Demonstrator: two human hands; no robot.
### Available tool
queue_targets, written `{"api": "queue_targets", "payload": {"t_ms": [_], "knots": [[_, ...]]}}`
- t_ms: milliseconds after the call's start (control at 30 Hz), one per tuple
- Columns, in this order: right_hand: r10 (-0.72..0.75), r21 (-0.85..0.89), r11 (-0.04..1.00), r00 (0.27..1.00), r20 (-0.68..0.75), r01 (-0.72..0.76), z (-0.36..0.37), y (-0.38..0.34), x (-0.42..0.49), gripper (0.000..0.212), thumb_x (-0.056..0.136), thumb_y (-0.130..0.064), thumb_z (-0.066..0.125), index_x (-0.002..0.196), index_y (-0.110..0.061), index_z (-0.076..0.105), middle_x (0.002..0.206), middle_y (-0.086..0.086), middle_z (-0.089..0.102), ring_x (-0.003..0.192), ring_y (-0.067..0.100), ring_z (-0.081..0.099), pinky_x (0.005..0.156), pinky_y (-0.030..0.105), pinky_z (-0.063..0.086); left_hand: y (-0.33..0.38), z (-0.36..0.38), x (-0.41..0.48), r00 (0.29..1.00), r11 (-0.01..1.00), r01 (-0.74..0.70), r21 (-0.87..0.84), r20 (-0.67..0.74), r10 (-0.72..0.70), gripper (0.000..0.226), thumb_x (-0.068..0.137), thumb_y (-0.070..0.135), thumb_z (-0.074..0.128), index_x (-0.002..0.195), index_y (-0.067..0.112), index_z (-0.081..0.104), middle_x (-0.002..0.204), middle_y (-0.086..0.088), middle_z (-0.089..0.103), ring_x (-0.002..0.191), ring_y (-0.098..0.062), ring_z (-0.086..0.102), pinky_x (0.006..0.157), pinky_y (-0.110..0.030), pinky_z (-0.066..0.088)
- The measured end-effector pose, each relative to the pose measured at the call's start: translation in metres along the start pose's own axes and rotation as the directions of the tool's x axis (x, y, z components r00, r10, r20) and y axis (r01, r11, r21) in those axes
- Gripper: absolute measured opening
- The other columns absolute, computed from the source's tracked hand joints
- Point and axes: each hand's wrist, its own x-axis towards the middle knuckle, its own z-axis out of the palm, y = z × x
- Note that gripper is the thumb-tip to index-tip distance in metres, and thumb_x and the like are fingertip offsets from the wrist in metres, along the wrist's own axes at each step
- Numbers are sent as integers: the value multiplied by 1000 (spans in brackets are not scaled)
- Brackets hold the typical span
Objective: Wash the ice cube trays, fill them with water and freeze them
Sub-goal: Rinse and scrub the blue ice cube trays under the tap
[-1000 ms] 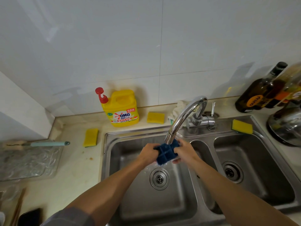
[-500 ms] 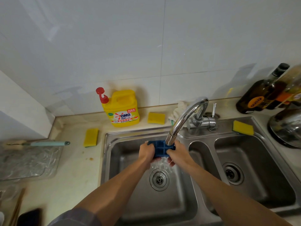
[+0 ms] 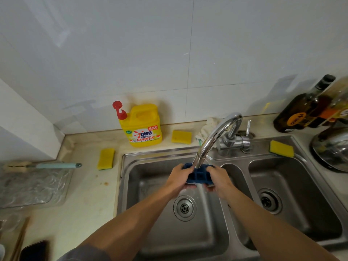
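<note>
While both hands' fingers still grip it, the blue ice cube tray [image 3: 199, 175] has tipped flatter under the faucet [image 3: 214, 138].

Both hands hold the ice tray [image 3: 198, 176] under the faucet [image 3: 216, 137], over the left basin [image 3: 150, 174]; detergent jug [image 3: 144, 127] behind.

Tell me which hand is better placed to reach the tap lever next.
Probably the right hand. Both hands hold the blue ice cube tray under the faucet spout; the lever stands behind and right of it, so the left hand would cross the spout.
</note>
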Motion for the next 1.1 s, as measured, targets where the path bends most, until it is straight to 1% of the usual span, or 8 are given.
{"api": "queue_targets", "payload": {"t_ms": [100, 200, 367, 500, 667, 800, 967, 1100], "knots": [[-73, -109, 992, 996, -55, 67, 0, 2, -1, 18, 95, -5, 48, 102, -13, 62, 80, 14, 66, 47, 17, 57, 41, 25, 44, -4, 4, -2, 999, 1000, -6, 20, 32, 5, 33, 90, -6, 47, 119, 6, 59, 112, -17, 67, 98, -27, 70, 70, -32, 61], [-188, -213, 961, 982, -37, 176, 9, -2, -7, 17, 95, -6, 46, 95, -16, 60, 77, 13, 66, 43, 13, 57, 38, 25, 43, -10, 1, 0, 997, 996, -55, 75, -42, 58, 28, 91, -5, 48, 104, 14, 64, 100, -12, 73, 90, -25, 73, 67, -31, 62], [-255, -267, 919, 953, 163, 292, 20, -6, -17, 13, 99, -19, 57, 110, -25, 58, 106, 4, 65, 85, 23, 72, 55, 29, 58, -22, -19, 6, 995, 999, 36, 31, -97, -33, 17, 97, 0, 53, 108, 8, 64, 87, -13, 72, 71, -22, 71, 60, -34, 60], [-194, -211, 948, 959, 205, 237, 20, -3, -18, 35, 93, -3, 53, 122, -21, 55, 112, 7, 67, 94, 24, 71, 70, 37, 63, -19, -25, 6, 982, 993, 91, 81, -176, -75, 19, 98, 2, 41, 102, 9, 58, 62, -3, 49, 44, -11, 42, 40, -23, 32], [-98, -277, 950, 980, 172, 143, 12, 9, -18, 30, 92, 6, 41, 104, -13, 63, 89, 20, 70, 63, 28, 63, 71, 48, 61, -13, -21, 5, 990, 982, 36, 186, -143, -9, 18, 96, 4, 44, 110, 11, 54, 73, -9, 53, 51, -13, 43, 45, -26, 35], [-157, -376, 898, 965, 210, 228, 15, 6, -18, 20, 93, -2, 50, 104, -15, 61, 76, 14, 72, 56, 24, 67, 63, 40, 62, -17, -23, 7, 984, 980, 64, 190, -173, -31, 19, 95, 7, 45, 104, 11, 60, 76, -7, 58, 55, -14, 51, 48, -27, 43], [-189, -329, 911, 960, 207, 250, 14, 5, -17, 25, 92, -2, 54, 101, -26, 53, 85, 15, 73, 57, 19, 68, 63, 40, 61, -18, -25, 8, 981, 971, 155, 179, -141, -131, 19, 100, 14, 46, 98, 11, 65, 84, -9, 69, 71, -20, 68, 54, -27, 53], [-80, -88, 992, 994, 77, 87, -1, 10, -7, 29, 96, 0, 53, 116, -20, 60, 97, 17, 72, 63, 25, 67, 57, 35, 57, -20, -19, 5, 984, 971, 176, 162, -41, -171, 24, 106, 25, 45, 109, 10, 63, 103, -13, 71, 85, -23, 72, 57, -27, 58]]}}
